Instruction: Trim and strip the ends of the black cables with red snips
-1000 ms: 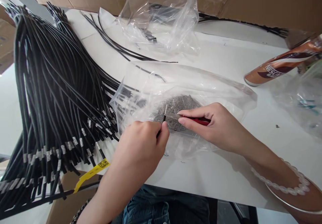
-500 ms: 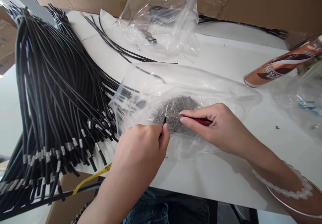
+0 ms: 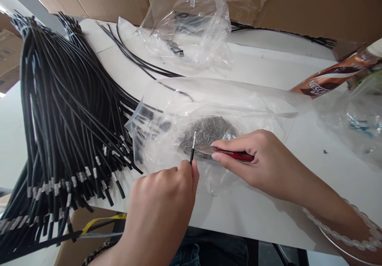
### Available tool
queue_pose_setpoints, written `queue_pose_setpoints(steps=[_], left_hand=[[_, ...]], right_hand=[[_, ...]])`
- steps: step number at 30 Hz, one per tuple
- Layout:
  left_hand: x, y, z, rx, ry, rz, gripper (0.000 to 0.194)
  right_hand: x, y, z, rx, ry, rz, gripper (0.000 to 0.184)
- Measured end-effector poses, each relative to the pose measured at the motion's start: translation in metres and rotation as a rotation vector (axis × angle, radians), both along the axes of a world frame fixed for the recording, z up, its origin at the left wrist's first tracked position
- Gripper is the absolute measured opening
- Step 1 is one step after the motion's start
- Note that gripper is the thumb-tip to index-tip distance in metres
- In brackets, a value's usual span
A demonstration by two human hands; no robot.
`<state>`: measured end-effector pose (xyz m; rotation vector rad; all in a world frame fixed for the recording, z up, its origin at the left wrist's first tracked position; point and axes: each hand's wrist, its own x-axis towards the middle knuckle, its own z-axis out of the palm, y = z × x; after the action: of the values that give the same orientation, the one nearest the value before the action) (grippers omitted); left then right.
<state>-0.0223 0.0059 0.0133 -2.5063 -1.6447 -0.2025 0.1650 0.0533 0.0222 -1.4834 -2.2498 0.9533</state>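
My left hand (image 3: 167,196) is closed around a black cable (image 3: 191,155), whose stripped, silvery end points up from between thumb and fingers. In my right hand (image 3: 262,162) I grip red-handled snips (image 3: 235,154). Their pointed metal blades reach left to the cable's bare part, beside or touching it; I cannot tell which. Beneath both lies a heap of fine wire clippings (image 3: 209,128) in a clear plastic bag (image 3: 161,146). How far the cable runs inside my left fist is hidden.
A thick bundle of black cables (image 3: 65,106) with silvery bands hangs over the table's left side. Cardboard boxes (image 3: 298,7) line the back, behind another clear bag (image 3: 205,39). A Nescafé bottle (image 3: 331,75) lies tilted at the right, near a plastic bag (image 3: 358,118).
Both hands have come slightly lower in the view, the left one also a little leftward. The blades have moved closer to the cable's bare end.
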Motion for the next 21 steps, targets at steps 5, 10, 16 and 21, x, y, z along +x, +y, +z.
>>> queue_pose_setpoints(steps=[5, 10, 16, 21], left_hand=[[0.001, 0.0011, 0.0023, 0.011, 0.007, -0.021, 0.034], [-0.0003, 0.0013, 0.0035, 0.015, 0.043, -0.011, 0.033], [0.0008, 0.0009, 0.0032, 0.015, 0.03, -0.017, 0.031], [0.0022, 0.0003, 0.0031, 0.011, 0.029, -0.015, 0.031]], right_hand=[[-0.0006, 0.0002, -0.0002, 0.005, -0.007, -0.007, 0.019], [0.0009, -0.0002, -0.0006, -0.042, 0.011, -0.046, 0.023], [-0.0005, -0.0004, -0.0027, -0.115, 0.049, -0.075, 0.027], [-0.0009, -0.001, -0.0033, -0.157, 0.073, -0.09, 0.029]])
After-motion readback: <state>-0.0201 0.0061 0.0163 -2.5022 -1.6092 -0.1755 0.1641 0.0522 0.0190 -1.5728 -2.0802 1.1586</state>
